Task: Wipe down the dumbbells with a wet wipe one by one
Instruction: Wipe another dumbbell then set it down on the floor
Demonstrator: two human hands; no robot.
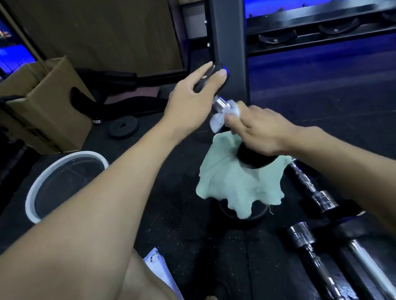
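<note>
**Dumbbell handle gets its wipe on the gym floor**

Bare forearms fill the foreground of the head view, reaching forward to 1 dumbbell stood on end. Left hand is cupped over the black upper head, fingers laid along it and thumb down its near side, steadying the weight. Just below that hold, the right hand pinches a white wet wipe against the chrome handle, fingers curled round cloth and bar together. Under the right wrist the lower black head rests on a pale green cloth spread over a dark round object on the rubber floor.

Steel and rubber suggest a rigid, heavy piece that would tip if the top hold eased; the polished handle looks slick once wet, so the rubber-coated heads appear the safer places to take hold. By contrast the wipe is soft and limp and must be bunched to stay put.

Right of the wiping hand, 2 chrome bars lie near the cloth. Left of the steadying hand sit a white-rimmed bucket and, farther off, a cardboard box.
</note>
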